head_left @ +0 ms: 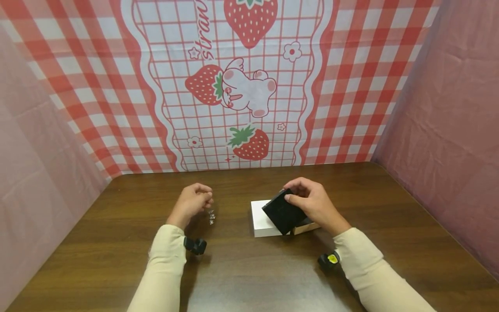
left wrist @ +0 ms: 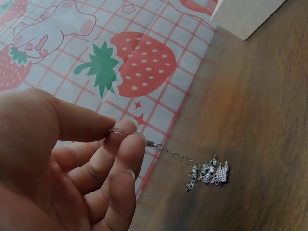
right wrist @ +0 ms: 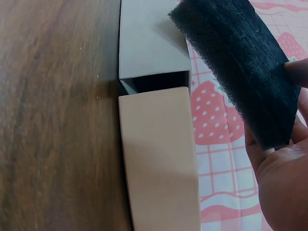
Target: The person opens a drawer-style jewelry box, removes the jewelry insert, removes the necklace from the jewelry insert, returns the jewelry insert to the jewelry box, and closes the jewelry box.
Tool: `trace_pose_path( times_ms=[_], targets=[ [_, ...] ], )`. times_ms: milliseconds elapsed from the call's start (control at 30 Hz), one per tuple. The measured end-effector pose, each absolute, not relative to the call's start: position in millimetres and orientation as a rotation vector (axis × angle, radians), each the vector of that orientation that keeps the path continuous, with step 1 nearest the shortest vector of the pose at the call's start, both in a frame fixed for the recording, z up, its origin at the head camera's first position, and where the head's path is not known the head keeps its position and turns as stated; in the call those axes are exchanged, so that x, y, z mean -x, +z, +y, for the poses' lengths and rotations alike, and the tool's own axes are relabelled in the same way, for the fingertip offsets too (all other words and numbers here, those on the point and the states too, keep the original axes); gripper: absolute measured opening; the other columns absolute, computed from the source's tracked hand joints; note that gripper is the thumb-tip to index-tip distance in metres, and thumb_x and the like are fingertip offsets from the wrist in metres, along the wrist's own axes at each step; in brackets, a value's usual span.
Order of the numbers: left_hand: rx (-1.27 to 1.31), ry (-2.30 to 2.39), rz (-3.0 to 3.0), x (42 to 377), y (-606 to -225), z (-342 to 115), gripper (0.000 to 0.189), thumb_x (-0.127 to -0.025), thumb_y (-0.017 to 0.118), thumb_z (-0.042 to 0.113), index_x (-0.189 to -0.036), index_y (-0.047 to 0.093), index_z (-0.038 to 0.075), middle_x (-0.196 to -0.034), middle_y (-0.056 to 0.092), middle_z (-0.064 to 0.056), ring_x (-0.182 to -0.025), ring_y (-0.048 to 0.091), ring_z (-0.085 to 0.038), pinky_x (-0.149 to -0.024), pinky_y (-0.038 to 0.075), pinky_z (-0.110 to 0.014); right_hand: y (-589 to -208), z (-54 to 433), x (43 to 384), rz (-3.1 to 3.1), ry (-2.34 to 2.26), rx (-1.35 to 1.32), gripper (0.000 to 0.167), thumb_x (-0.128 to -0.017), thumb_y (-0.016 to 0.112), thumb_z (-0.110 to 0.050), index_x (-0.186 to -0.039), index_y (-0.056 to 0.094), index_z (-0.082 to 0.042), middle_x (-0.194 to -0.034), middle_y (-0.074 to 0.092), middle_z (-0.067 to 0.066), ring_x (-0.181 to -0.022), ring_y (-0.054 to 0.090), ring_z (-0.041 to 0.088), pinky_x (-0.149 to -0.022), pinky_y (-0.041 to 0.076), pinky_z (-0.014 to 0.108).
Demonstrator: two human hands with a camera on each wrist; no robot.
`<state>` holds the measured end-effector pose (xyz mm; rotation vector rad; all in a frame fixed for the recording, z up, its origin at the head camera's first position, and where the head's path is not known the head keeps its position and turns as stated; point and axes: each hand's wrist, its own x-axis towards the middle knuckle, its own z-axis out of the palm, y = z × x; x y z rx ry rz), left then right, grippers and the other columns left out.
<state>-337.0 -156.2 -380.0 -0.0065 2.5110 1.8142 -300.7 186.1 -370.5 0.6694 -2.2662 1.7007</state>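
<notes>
My left hand [head_left: 191, 203] pinches one end of a silver jewellery chain [left wrist: 209, 173] between thumb and fingertips. Its thin links trail down from the fingers to a bunched cluster of textured silver pieces. On the right, my right hand [head_left: 313, 203] grips a flat black foam pad [right wrist: 236, 62] by its edge, thumb on one face, tilted over a small box. That box has a white sleeve [head_left: 262, 220] and a tan drawer [right wrist: 159, 159] pulled partly out. A dark interior shows in the gap between them, and the foam hides part of the box in the head view.
The brown wooden table [head_left: 241, 268] reaches back to a hanging strawberry-print cloth [head_left: 249, 99]. Pink cloth [head_left: 440, 130] hangs along the right side, with more at the left. A black wrist camera [head_left: 196, 246] is strapped to the left wrist, another to the right.
</notes>
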Motion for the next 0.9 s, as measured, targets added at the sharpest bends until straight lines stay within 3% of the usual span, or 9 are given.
trace_pose_path(
  times_ms=[167,333,600,900],
  targets=[
    [0.005,1.813,2.519,336.7,-382.9,-155.0,0.018,-0.097,0.059,0.003,-0.112,0.060,-0.007,-0.085,0.070,-0.016,-0.065,0.062,-0.014,-0.062,0.050,-0.028,-370.9,186.3,301.3,-2.266,1.704,-0.671,0.020,-0.086,0.074,0.003,-0.106,0.068,0.001,-0.097,0.070,0.018,-0.076,0.064,0.019,-0.067,0.053,0.029],
    [0.056,1.726,2.629,336.8,-384.4,-153.4,0.014,-0.096,0.061,0.009,-0.101,0.065,-0.003,-0.080,0.069,-0.012,-0.063,0.062,-0.014,-0.059,0.049,-0.026,-370.5,186.4,300.5,-2.268,1.706,-0.669,0.020,-0.086,0.074,0.003,-0.106,0.068,0.001,-0.098,0.070,0.017,-0.076,0.064,0.019,-0.066,0.053,0.029],
    [0.062,1.452,2.827,335.1,-383.6,-154.9,0.026,-0.099,0.060,0.022,-0.083,0.069,0.003,-0.072,0.069,-0.005,-0.062,0.062,-0.015,-0.061,0.043,-0.028,-370.8,186.5,300.4,-2.267,1.709,-0.673,0.021,-0.086,0.074,0.003,-0.105,0.068,0.002,-0.097,0.070,0.018,-0.076,0.064,0.018,-0.066,0.053,0.028],
    [0.076,1.402,2.843,334.9,-384.6,-155.7,0.029,-0.099,0.059,0.024,-0.088,0.074,0.001,-0.075,0.070,-0.003,-0.060,0.062,-0.011,-0.060,0.044,-0.026,-371.3,187.0,300.7,-2.276,1.698,-0.666,0.021,-0.086,0.074,0.002,-0.106,0.068,0.001,-0.098,0.070,0.017,-0.077,0.064,0.019,-0.067,0.053,0.029]
  ],
)
